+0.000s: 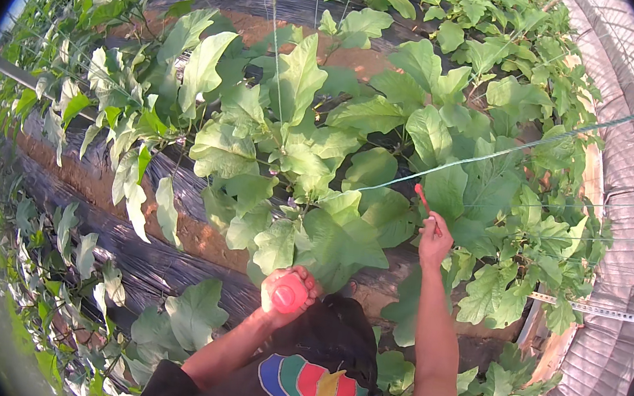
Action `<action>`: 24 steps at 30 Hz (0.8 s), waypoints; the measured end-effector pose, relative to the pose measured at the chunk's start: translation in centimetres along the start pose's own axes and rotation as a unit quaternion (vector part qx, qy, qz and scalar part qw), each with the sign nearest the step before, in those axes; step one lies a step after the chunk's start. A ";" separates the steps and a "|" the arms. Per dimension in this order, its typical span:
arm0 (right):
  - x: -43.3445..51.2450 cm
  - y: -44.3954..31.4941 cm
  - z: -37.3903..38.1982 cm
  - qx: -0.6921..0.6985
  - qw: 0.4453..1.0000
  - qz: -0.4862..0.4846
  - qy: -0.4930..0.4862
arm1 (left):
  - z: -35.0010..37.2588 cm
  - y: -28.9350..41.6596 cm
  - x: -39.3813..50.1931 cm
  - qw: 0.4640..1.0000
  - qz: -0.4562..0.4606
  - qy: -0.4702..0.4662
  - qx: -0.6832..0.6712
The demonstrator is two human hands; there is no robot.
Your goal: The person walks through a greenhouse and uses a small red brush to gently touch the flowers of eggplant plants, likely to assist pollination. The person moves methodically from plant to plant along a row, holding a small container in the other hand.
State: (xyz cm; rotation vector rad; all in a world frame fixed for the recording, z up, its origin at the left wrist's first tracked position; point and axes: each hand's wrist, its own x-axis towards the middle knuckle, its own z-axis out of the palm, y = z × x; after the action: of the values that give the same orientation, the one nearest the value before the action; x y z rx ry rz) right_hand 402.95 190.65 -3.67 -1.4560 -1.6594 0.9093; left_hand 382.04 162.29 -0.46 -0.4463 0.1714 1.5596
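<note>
My left hand [289,289] is closed around a small red container [290,293] in front of my body, seen from above; its contents are hidden. To the right, my right hand [436,236] grips a thin red stick-like tool [422,198] with a small rounded tip pointing up and left. The tip is near a broad leaf. Before both hands stands a leafy plant, apparently eggplant [342,234], with large lobed leaves and a few small purple flowers. A green-blue twine [494,154] runs slantwise above the leaves, just beyond my right hand.
Thin strings [276,44] hang down into the plants. Black plastic mulch [165,274] covers soil ridges with brown soil between. More leafy plants crowd the left and far side. A metal pipe [15,71] is at the left; pale sheeting [627,236] and a perforated strip [594,307] are at the right.
</note>
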 end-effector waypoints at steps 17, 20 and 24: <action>4.0 4.0 0.7 -0.182 0.983 -0.001 0.000 | -2.3 0.5 -4.2 0.989 0.126 0.032 -0.067; 3.9 4.9 0.1 -0.268 0.962 -0.025 -0.054 | -2.2 0.2 -3.9 0.991 0.120 0.028 -0.052; 3.1 3.6 0.2 -0.321 0.939 -0.050 -0.112 | -2.1 0.0 -3.6 0.993 0.111 0.012 -0.040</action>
State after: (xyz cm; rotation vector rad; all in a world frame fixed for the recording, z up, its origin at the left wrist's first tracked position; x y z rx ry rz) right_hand 404.22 194.14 -6.63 -1.7031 -2.3223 0.5003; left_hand 382.37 158.19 -1.04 -0.5231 0.1834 1.7842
